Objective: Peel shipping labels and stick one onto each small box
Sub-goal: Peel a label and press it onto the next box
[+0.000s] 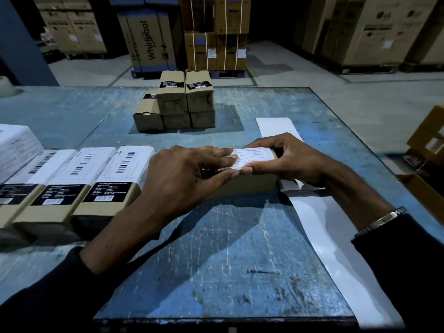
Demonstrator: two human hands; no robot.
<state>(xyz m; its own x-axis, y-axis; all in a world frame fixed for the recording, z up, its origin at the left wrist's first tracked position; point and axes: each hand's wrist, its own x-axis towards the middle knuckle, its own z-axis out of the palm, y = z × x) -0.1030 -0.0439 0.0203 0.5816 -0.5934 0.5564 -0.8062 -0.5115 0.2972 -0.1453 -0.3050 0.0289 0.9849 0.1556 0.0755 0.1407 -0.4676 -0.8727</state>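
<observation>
A small brown box (249, 186) lies in the middle of the blue table (228, 248), with a white shipping label (257, 156) on its top. My left hand (187, 174) lies across the box's left part, its straight fingers pressing on the label and its thumb along the front edge. My right hand (286, 157) grips the box's right end, thumb at the front and fingers curled over the back. A row of labelled boxes (96, 179) lies to the left. A stack of brown boxes without white labels (177, 102) stands at the back.
A long white strip of label backing (319, 231) runs under my right forearm from the table's middle to its near right edge. An open carton (427, 150) stands off the table's right side. Large appliance cartons (149, 39) fill the floor behind.
</observation>
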